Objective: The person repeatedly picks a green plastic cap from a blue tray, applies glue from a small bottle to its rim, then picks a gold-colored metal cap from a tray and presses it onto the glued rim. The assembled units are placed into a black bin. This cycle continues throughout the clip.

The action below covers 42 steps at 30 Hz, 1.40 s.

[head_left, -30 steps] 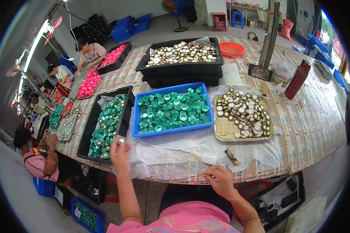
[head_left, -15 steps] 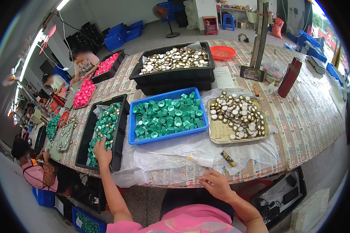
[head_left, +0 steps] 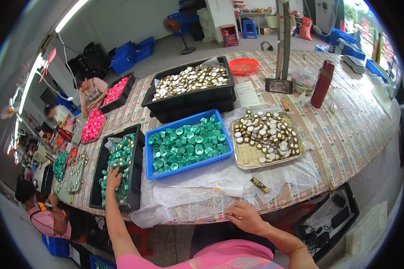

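My left hand (head_left: pixel 114 178) is down in a long black tray (head_left: pixel 137 179) at the left, fingers drawn together among green fluted cups (head_left: pixel 121 150), some with round gold-and-white pieces. Whatever its fingertips grip is too small to name. At the front edge of the table my right hand (head_left: pixel 244 216) is closed in a pinch; what it holds, if anything, is hidden. Between the hands and farther back, a blue tray (head_left: pixel 188 167) holds many green cups. Right of it, a cream tray (head_left: pixel 264 163) carries a heap of round white, dark and gold pieces.
A big black bin (head_left: pixel 188 105) of similar round pieces stands behind the blue tray. Near my right hand lie a black-and-gold tube (head_left: pixel 259 184) and plastic sheeting (head_left: pixel 193 195). A phone (head_left: pixel 279 85) leans by a metal post; a red flask (head_left: pixel 323 85) stands right. Several people work at left.
The whole scene has shifted somewhat left and the far things upward as my head moved. My left hand stays in the black tray, its fingers closer together. My right hand remains pinched by the table edge.
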{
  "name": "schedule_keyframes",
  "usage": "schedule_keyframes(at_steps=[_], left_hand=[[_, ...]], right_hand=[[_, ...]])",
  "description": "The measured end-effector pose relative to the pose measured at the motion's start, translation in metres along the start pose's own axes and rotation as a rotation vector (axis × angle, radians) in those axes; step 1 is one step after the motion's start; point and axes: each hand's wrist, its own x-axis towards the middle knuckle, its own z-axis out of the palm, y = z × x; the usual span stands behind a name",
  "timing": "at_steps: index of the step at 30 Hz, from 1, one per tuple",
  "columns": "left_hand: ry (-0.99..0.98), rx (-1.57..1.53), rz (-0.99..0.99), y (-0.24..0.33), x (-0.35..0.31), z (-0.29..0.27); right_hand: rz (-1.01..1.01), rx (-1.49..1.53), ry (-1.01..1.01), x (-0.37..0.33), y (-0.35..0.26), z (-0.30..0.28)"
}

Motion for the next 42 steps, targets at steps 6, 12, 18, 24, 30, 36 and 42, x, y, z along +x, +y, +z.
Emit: schedule_keyframes(at_steps=[6, 12, 18, 24, 30, 36, 42], left_hand=[[0.081, 0.211, -0.289, 0.046, 0.022, -0.006], [0.455, 0.08, 0.387, 0.142, 0.012, 0.007], [-0.003, -0.169, 0.819, 0.281, -0.009, 0.071], [-0.033, -0.032, 0.854, 0.308, -0.014, 0.104], [0.127, -0.159, 0.863, 0.293, -0.025, 0.091], [0.198, -0.279, 0.827, 0.291, -0.027, 0.089], [0.213, -0.64, 0.679, 0.28, -0.021, 0.094]], right_hand=[[-0.033, -0.011, 0.019, -0.007, 0.007, -0.002], [-0.024, 0.001, -0.004, -0.005, 0.005, 0.002], [-0.033, -0.012, -0.019, -0.01, 0.006, 0.007], [-0.01, -0.01, -0.008, -0.017, 0.004, 0.002], [-0.011, 0.005, -0.015, -0.021, 0.009, 0.002], [-0.008, 0.008, -0.025, -0.017, 0.01, 0.002], [0.048, 0.008, -0.001, -0.01, 0.008, -0.004]])
